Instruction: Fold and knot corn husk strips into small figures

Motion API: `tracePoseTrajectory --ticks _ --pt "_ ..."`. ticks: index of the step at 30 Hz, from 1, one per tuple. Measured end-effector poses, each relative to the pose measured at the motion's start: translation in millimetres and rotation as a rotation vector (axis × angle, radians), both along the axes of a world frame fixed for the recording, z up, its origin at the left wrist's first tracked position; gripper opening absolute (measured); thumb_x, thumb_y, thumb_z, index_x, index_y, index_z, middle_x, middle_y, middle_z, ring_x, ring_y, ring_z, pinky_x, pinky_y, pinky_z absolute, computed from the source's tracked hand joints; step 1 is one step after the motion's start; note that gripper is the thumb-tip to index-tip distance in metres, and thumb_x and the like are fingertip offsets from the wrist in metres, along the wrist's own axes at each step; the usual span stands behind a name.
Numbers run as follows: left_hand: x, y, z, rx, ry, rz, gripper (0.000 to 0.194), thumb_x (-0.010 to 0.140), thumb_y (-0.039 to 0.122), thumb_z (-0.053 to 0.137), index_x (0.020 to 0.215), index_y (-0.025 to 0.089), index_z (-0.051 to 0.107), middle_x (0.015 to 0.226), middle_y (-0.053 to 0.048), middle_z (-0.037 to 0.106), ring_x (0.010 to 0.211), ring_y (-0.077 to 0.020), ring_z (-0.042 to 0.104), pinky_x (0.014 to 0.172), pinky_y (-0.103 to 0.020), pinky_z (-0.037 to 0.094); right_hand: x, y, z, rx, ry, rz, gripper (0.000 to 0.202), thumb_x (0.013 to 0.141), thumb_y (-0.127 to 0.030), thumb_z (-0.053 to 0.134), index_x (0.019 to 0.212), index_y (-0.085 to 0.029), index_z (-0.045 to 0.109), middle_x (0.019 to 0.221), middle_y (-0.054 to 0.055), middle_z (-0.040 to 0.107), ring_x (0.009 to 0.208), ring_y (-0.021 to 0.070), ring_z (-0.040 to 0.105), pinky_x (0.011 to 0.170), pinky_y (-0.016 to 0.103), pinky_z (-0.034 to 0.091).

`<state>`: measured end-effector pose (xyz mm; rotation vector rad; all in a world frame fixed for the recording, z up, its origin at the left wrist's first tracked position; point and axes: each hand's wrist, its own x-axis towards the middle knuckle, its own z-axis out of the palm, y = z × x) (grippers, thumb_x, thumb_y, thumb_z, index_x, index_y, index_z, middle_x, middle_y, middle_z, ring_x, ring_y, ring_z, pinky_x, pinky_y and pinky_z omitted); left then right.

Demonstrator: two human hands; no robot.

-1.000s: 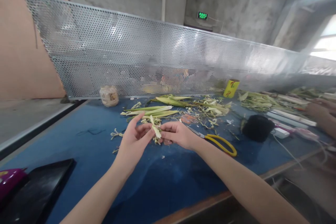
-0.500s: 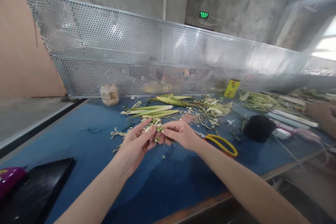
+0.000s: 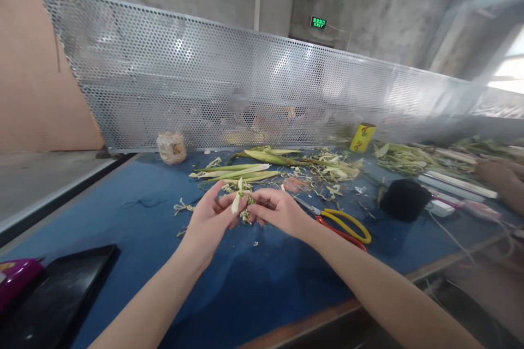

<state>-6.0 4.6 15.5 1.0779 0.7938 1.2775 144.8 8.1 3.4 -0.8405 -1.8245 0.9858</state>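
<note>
My left hand (image 3: 209, 219) and my right hand (image 3: 282, 211) meet over the blue table, both closed on a small knotted piece of corn husk (image 3: 239, 199). It is pale green and cream, with a loose strip standing up from it between my fingers. The fingers hide much of its lower part. Just right of my right hand lie scissors (image 3: 346, 224) with one yellow and one red handle. Behind my hands are long green corn husks (image 3: 241, 173) and a heap of thin curled husk strips (image 3: 333, 166). A small braided scrap (image 3: 183, 207) lies left of my left hand.
A perforated metal screen (image 3: 204, 76) borders the table's far side. Before it stand a wrapped roll (image 3: 171, 147) and a yellow can (image 3: 362, 138). A black tray (image 3: 61, 289) is at the left, a black bundle (image 3: 403, 199) at the right. Another person's hand (image 3: 499, 177) is at the right edge.
The husk piece has turned in my fingers, and a pale strip now sticks up from it. My right fingers have curled in slightly lower. The other things have stayed put.
</note>
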Motion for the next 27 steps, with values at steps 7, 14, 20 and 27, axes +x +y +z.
tracePoseTrajectory --ticks 7,14,20,27 --pt "1.6 -0.7 -1.3 0.025 0.002 0.054 0.095 0.046 0.022 0.078 0.129 0.013 0.031 0.072 0.000 0.063 0.047 -0.0054 0.046 0.043 -0.017 0.033 -2.0 -1.8 0.0 0.029 -0.033 -0.028 0.016 0.083 -0.024 0.046 0.079 -0.015 0.058 0.064 0.000 0.058 0.050 0.0066 0.048 0.052 0.022 0.042" --pt "-4.5 -3.5 -6.4 0.325 0.176 0.143 0.088 0.064 0.019 0.067 0.137 0.019 0.017 0.080 0.001 0.060 0.052 -0.0048 0.044 0.050 -0.019 0.041 -2.6 -4.8 3.8 -0.047 0.049 0.036 0.017 0.083 -0.026 0.046 0.074 -0.015 0.056 0.064 0.000 0.057 0.048 0.0069 0.050 0.053 0.023 0.044" --pt "-4.7 -6.3 -3.7 0.417 0.218 0.078 0.080 0.066 0.019 0.066 0.134 0.022 0.023 0.079 0.001 0.057 0.050 -0.0051 0.044 0.049 -0.020 0.039 -0.4 -3.4 4.9 -0.009 0.015 0.054 0.012 0.082 -0.020 0.044 0.081 -0.016 0.055 0.068 -0.001 0.053 0.062 0.0092 0.049 0.061 0.024 0.041" --pt "1.5 -13.7 0.9 0.356 0.132 -0.011 0.069 0.066 0.024 0.066 0.127 0.024 0.034 0.085 -0.002 0.059 0.057 -0.0095 0.051 0.053 -0.023 0.041 0.9 -0.1 5.6 -0.111 0.132 0.004 0.017 0.075 -0.013 0.039 0.061 -0.016 0.047 0.059 -0.003 0.042 0.054 0.0085 0.036 0.052 0.022 0.031"
